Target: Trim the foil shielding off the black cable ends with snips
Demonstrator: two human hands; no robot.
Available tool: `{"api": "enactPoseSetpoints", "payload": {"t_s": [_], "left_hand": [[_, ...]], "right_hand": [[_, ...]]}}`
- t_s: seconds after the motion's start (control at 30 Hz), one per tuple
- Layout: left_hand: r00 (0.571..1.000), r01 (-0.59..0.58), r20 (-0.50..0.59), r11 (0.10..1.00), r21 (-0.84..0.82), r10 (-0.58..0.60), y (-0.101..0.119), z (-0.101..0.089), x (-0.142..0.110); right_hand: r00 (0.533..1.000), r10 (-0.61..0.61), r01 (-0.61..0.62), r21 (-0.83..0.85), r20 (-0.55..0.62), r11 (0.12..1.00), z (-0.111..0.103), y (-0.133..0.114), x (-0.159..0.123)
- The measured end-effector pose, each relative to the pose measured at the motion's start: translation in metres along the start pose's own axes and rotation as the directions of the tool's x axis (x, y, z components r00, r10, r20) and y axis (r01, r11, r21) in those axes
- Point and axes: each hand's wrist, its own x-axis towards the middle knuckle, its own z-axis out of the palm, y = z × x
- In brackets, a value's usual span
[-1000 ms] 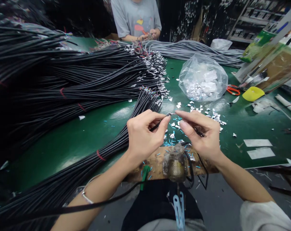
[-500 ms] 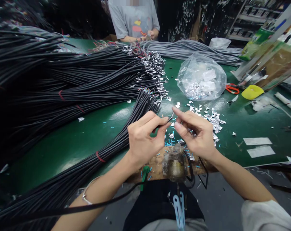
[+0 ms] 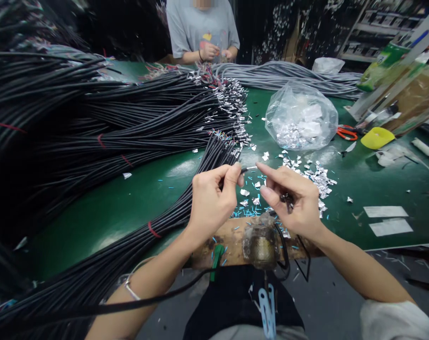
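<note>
My left hand (image 3: 214, 198) pinches a black cable (image 3: 243, 170) between thumb and fingers. Its stripped, silvery end points right, towards my right hand (image 3: 294, 198). The right index finger is stretched out and its tip is at or very close to the bare end. My right thumb is apart from that finger, while the other fingers curl around a small dark object (image 3: 288, 200) whose kind I cannot make out. Left of my hands lies a tied bundle of black cables (image 3: 179, 212), its stripped ends (image 3: 223, 139) just beyond my left hand.
Several larger black cable bundles (image 3: 147, 118) cover the left of the green table (image 3: 104, 208). Foil scraps (image 3: 319, 177) and a clear bag (image 3: 301, 118) lie right, near orange-handled scissors (image 3: 347, 132). A metal device (image 3: 262, 245) stands at the front edge. A person (image 3: 203, 33) works opposite.
My left hand has turned, and the cable end now points level to the right. The dark object in my right palm shows more clearly. The view has shifted slightly.
</note>
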Motion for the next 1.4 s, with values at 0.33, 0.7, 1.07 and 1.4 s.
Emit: {"api": "enactPoseSetpoints", "payload": {"t_s": [0.33, 0.7, 1.07, 1.4], "left_hand": [[0.950, 0.236, 0.285, 0.885, -0.400, -0.125, -0.0064, -0.0007, 0.0060], [0.972, 0.167, 0.214, 0.926, -0.338, -0.097, -0.0029, -0.0001, 0.0038], [0.994, 0.004, 0.108, 0.992, -0.129, 0.010, -0.0015, 0.0010, -0.0023], [0.991, -0.077, 0.098, 0.991, -0.111, 0.088, -0.0019, -0.0018, 0.0018]], "right_hand": [[0.987, 0.163, -0.161, -0.169, -0.003, 0.972, 0.0036, 0.0035, 0.0007], [0.989, 0.143, -0.148, -0.146, -0.044, 0.978, 0.0028, 0.0031, 0.0046], [0.986, 0.159, -0.165, -0.153, -0.049, 0.974, 0.0029, 0.0036, 0.0060], [0.987, 0.135, -0.148, -0.151, -0.089, 0.977, -0.0011, 0.0035, 0.0065]]}}
